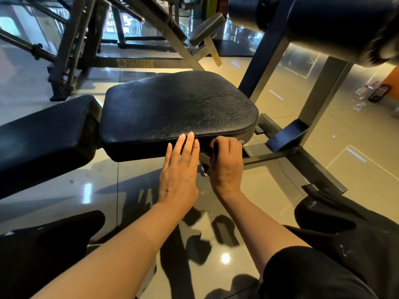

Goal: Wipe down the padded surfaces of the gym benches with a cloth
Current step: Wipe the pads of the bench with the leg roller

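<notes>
The fingers (pixel 187 143) of the left hand (pixel 179 180) are straight and lie close together; their tips touch the front edge of the seat pad (pixel 177 108), where the top surface bends down into the side. The palm is flat and turned downward. The fingers of the right hand (pixel 226 167) are curled inward against the same front edge, a little to the right, near the rounded corner. Whether they grip something there I cannot tell, because the fingertips are hidden behind the knuckles. A cloth is not visible in either hand.

The seat pad is a wide black cushion with rounded corners, covered with a grainy, leather-like material that shines a little and has a thin seam along its rim. To the left, just beside it, there is a longer black back pad (pixel 43 134) with the same smooth cover. Both pads sit on a frame (pixel 280 154) of grey square metal tubes. Above on the right hangs a thick round black roller pad (pixel 341 24). The floor (pixel 367 169) is made of glossy beige tiles which reflect the lamps. Behind the bench stand other dark metal machines (pixel 71 46). The bare forearms come from below, and black trousers (pixel 336 234) cover the knees on both sides.
</notes>
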A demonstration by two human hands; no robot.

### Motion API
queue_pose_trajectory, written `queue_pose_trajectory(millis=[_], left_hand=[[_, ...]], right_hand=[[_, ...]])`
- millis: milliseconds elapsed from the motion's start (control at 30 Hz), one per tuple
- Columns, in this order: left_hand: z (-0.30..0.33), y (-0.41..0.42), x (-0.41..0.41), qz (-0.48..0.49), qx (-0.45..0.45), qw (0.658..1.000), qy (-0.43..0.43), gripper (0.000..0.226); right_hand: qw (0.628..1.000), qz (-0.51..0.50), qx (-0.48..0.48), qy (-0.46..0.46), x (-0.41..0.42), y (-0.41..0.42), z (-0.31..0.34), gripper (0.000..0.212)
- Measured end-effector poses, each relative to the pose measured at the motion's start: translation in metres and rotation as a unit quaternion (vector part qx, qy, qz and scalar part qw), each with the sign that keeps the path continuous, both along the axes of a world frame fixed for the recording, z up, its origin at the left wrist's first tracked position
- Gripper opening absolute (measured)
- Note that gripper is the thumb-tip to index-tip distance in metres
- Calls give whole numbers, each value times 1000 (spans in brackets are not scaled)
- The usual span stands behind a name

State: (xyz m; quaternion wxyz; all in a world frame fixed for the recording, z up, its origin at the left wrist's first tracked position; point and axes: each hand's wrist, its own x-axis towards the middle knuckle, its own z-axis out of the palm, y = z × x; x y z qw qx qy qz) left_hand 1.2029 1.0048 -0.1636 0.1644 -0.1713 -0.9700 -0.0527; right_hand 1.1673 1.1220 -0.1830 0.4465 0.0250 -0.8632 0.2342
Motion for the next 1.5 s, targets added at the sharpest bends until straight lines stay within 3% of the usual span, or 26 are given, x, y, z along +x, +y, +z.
queue_pose_trajectory(millis=[100,200,367,500,533,667,767,933,1033,1167,1333,1500], left_hand=[[-2,2,-2,-9,41,998,41,79],[-2,1,-1,-9,24,1000,15,80],[-1,-2,0,-9,29,999,27,85],[2,-3,1,-4,9,1000,9,89],[3,-3,2,-2,2,1000,1,90],[5,-3,1,6,-10,1000,-7,91],[2,-2,0,10,-3,1000,-1,90],[0,3,-1,8,18,1000,-8,86],[-1,5,-2,17,19,1000,-3,87],[-1,3,-2,1,21,1000,9,83],[-4,-7,-4,-26,27,998,52,75],[-11,-19,-9,-51,48,993,91,75]], right_hand=[[1000,5,20,1,-3,10,-6,11],[999,-30,-11,-30,2,20,-15,9],[999,30,31,7,-2,0,1,4],[983,-54,-160,-72,4,5,-7,18],[982,-56,-168,-64,5,3,-8,16],[998,18,-67,4,2,-12,5,4],[1000,31,8,-1,0,-5,2,12],[988,-55,-144,-23,0,24,-10,7],[995,-6,-98,7,1,7,-4,12],[998,61,17,26,0,-2,-4,3],[986,-48,-159,-5,0,15,-5,26],[996,38,-76,15,2,-21,-4,13]])
